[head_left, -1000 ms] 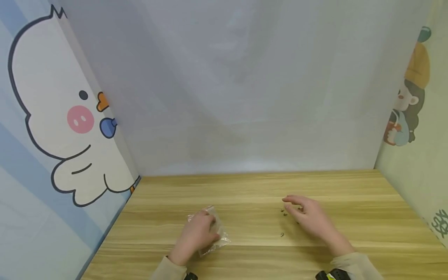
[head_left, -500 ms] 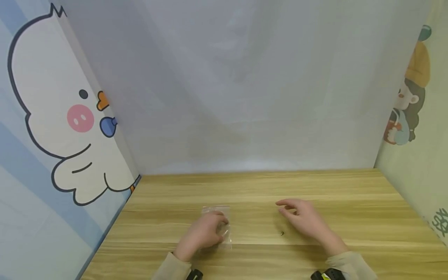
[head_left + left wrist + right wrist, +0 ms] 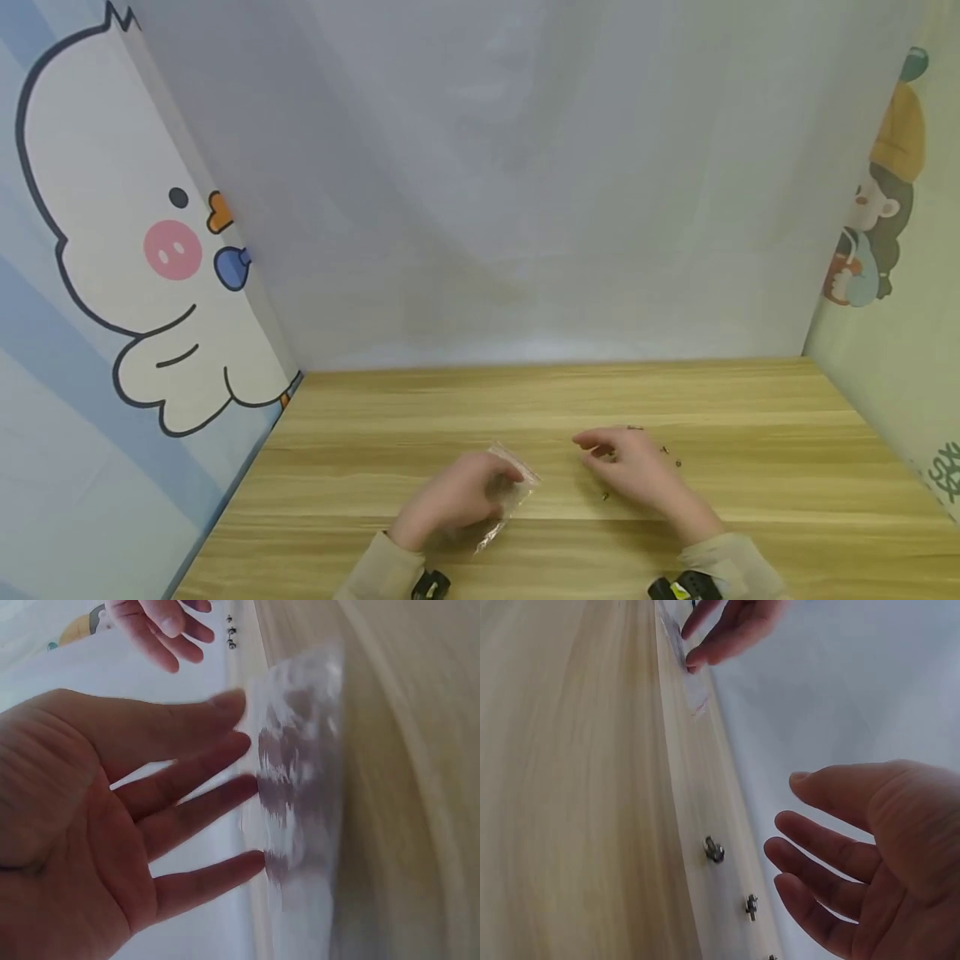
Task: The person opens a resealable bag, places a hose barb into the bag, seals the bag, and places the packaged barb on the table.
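Fingers of both hands are parted and gently bent. At the far left, a white cartoon bird outlined in black [image 3: 90,208] covers a pale-blue panel. Next comes a pale beige sleeve [image 3: 381,568], with a black wrist device [image 3: 431,585] just beside it. From this sleeve reaches the left hand [image 3: 453,498], its thumb and fingers stretched toward a small clear plastic zip bag [image 3: 311,817]. Its fingertips touch or nearly touch the bag, without clearly pinching it. The bag sits slantwise at the light yellow wood-grain table [image 3: 375,404]; whether it lies quite flat, I cannot tell.

Well apart from the bag, the right hand [image 3: 630,467] hangs over the table, thumb away from its loosely curved fingers, nothing visible between them. Small silver-grey metal pieces [image 3: 714,850] lie scattered around it: one nearer the table's front, others beyond and to its right. Another beige sleeve [image 3: 731,560] follows, then a pale-green panel [image 3: 926,358] printed with a cartoon figure in an orange hat.
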A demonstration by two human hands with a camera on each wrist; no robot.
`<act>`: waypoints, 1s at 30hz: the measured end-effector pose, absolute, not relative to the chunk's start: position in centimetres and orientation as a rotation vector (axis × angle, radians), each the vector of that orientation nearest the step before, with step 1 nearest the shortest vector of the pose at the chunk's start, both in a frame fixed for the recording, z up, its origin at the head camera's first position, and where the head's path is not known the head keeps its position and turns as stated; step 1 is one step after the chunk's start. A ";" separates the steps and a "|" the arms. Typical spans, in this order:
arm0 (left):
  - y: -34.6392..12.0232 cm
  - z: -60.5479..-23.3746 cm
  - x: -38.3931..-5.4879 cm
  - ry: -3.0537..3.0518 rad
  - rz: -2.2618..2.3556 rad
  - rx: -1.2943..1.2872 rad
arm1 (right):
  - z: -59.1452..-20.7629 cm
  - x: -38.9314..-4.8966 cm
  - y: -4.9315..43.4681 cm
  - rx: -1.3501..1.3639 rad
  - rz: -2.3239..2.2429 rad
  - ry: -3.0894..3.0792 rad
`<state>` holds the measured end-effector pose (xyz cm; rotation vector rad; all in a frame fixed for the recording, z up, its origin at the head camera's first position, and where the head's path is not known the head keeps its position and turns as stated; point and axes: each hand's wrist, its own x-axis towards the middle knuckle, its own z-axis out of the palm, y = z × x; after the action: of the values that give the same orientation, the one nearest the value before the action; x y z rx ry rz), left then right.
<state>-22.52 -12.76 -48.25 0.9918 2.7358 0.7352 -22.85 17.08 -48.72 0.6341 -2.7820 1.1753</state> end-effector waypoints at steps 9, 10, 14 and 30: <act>-12.2 -47.6 -21.9 2.924 0.556 0.804 | -48.7 -22.8 13.6 0.662 1.420 -2.844; -12.3 -47.6 -21.8 2.931 0.527 0.783 | -48.8 -22.7 13.2 0.662 1.462 -2.845; -12.4 -47.9 -21.5 2.925 0.483 0.769 | -49.1 -22.4 12.0 0.680 1.627 -2.821; -12.2 -48.1 -22.0 2.787 0.542 0.862 | -49.7 -21.4 10.4 0.440 1.952 -2.821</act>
<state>-21.97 -12.19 -48.05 0.8618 2.7875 0.5416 -21.39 10.39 -49.72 0.4395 -2.8206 1.9522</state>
